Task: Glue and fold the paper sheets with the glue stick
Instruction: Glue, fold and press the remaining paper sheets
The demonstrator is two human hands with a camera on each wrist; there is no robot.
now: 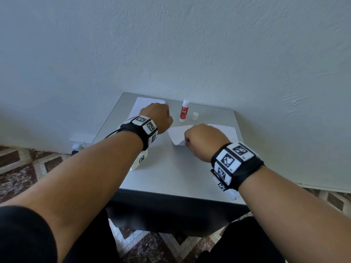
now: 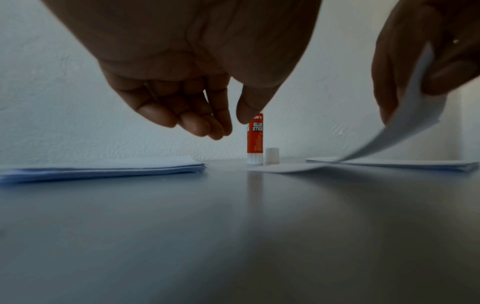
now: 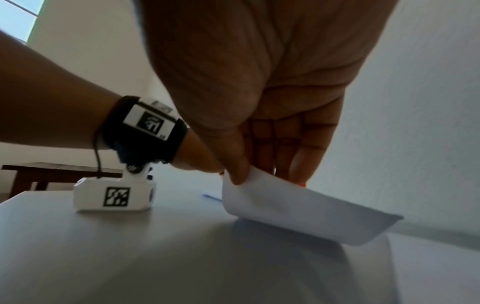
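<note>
An uncapped red and white glue stick (image 1: pixel 184 110) stands upright near the back of the grey table (image 1: pixel 171 177), its white cap (image 1: pixel 195 116) just to its right. My right hand (image 1: pixel 204 141) pinches a corner of a white paper sheet (image 1: pixel 177 135) between thumb and fingers and bends it up off the table (image 3: pixel 298 209). My left hand (image 1: pixel 157 116) hovers left of the glue stick (image 2: pixel 255 135) with loosely curled fingers (image 2: pixel 197 121), holding nothing.
One stack of white sheets (image 1: pixel 144 105) lies at the back left under my left hand, another stack (image 1: pixel 224 130) at the right behind my right hand. The wall runs along the table's far edge. Patterned floor tiles (image 1: pixel 28 168) surround the table.
</note>
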